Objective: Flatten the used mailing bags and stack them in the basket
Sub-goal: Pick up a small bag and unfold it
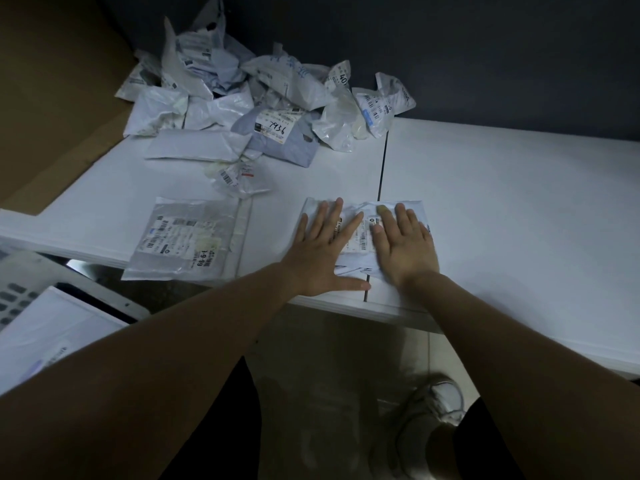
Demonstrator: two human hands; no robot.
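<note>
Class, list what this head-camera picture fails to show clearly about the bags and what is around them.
Head view:
- Label on the bag being pressed: partly covered by the left hand and right hand; print too small to read.
- Pile of crumpled bags: overlapping, so the count is unclear.
- White slotted container: cut off by the left edge, partly behind the left forearm.
</note>
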